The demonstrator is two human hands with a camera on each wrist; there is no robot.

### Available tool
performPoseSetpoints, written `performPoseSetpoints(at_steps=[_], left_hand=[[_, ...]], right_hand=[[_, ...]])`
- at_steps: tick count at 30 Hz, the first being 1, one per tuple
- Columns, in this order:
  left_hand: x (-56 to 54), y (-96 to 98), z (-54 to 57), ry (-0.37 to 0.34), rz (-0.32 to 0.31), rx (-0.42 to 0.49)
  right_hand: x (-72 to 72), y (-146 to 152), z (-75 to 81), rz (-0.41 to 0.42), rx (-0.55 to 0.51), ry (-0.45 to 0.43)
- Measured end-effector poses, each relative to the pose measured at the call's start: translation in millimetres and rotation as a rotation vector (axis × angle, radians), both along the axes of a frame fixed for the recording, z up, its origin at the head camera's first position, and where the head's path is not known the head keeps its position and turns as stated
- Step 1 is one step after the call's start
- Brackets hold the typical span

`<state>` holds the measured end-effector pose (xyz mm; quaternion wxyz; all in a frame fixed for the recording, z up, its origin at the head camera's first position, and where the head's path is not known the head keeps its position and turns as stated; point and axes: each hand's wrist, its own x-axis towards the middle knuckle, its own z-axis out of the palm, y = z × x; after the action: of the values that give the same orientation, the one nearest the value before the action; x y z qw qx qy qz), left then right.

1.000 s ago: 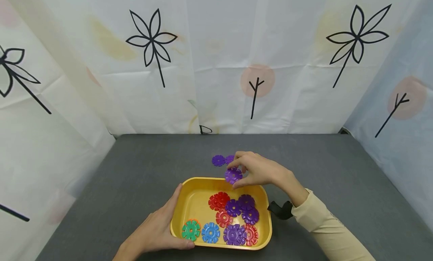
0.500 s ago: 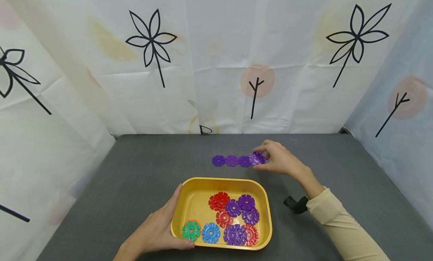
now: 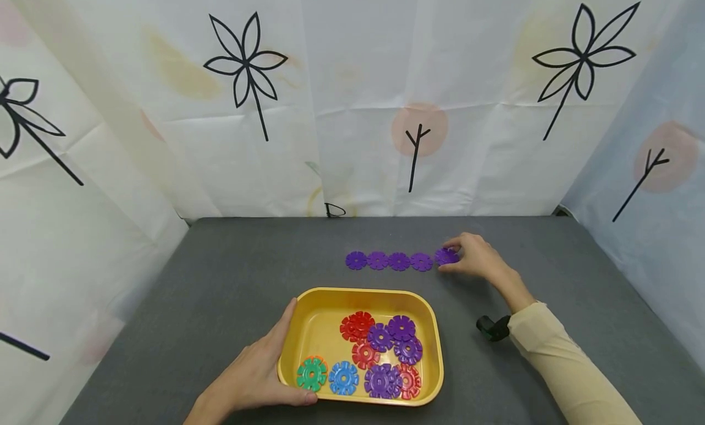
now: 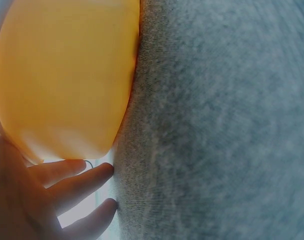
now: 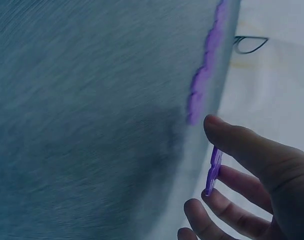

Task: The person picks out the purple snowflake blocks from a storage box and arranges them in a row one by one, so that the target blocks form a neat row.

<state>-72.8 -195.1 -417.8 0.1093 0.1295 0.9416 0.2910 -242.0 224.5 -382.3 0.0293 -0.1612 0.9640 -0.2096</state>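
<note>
A yellow tray [image 3: 435, 339] near the table's front holds several red, purple, blue and green toy gears [image 3: 380, 357]. My left hand [image 3: 275, 364] grips the tray's left end, thumb on the rim. In the left wrist view the fingers [image 4: 67, 185] lie against the tray's wall [image 4: 62, 75]. Beyond the tray, a row of purple gears [image 3: 388, 261] lies flat on the grey table. At the row's right end my right hand [image 3: 456, 255] pinches another purple gear [image 3: 445, 256] at table level. The right wrist view shows that gear [image 5: 212, 172] edge-on between thumb and fingers [image 5: 232, 142].
Grey felt covers the table [image 3: 248, 266]. White curtains printed with flowers close off the back and both sides [image 3: 352, 106]. A black strap [image 3: 492, 327] sits at my right wrist.
My right hand carried a purple gear from above the tray out to the row, then moved rightward along it; the row has grown longer. Left hand and tray stayed still.
</note>
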Motion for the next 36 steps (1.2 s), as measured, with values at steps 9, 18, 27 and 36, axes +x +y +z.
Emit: performPoseSetpoints(at_steps=[9,18,27,36], left_hand=[[-1.0,0.5,1.2,0.000,-0.005,-0.005],[-1.4,-0.1,1.0,0.013,-0.012,-0.005],[-1.6,0.1,1.5,0.000,-0.003,-0.004],[-0.8,-0.5,0.6,0.002,-0.003,-0.003]], right_hand=[[-6.0,6,-16.3,-0.047,0.023,-0.076],[-13.4,7,-21.9,-0.018,0.010,-0.100],[-15.2,6,-25.1,0.002,0.005,-0.093],[-12.3,2,-25.7,-0.021,0.004,-0.079]])
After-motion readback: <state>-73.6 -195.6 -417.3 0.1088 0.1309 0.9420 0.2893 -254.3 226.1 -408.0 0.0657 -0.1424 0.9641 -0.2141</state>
